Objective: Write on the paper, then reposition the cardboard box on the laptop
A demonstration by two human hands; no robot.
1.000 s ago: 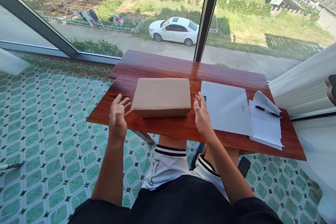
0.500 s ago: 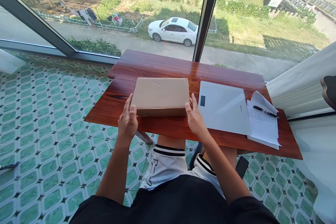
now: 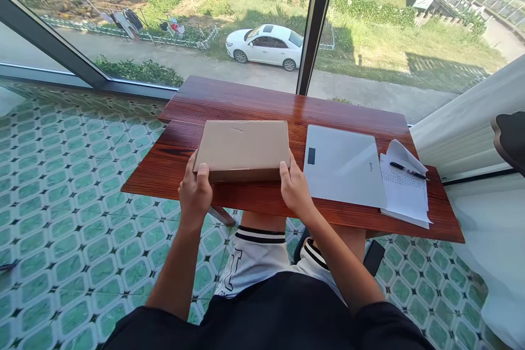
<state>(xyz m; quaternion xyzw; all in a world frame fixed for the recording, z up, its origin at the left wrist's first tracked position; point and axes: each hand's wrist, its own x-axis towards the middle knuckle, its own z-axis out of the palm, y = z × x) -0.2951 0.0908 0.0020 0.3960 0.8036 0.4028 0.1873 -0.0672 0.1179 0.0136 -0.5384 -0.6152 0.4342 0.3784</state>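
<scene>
A closed brown cardboard box (image 3: pixel 243 149) is seen lying flat on the red-brown wooden table (image 3: pixel 262 104), near its front edge & left of centre. The box is gripped at both near corners: the left hand (image 3: pixel 196 190) is wrapped round the near-left corner w/ thumb laid on the lid, the right hand (image 3: pixel 294 188) is clamped on the near-right corner, thumb on top too. Just right of the box, apart from it, a closed silver laptop (image 3: pixel 344 165) is placed flat. Written sheets of paper (image 3: pixel 404 191) are tucked at the laptop's right edge, w/ a black pen (image 3: pixel 408 171) resting on them. Green patterned floor tiles (image 3: pixel 82 213) are visible below
</scene>
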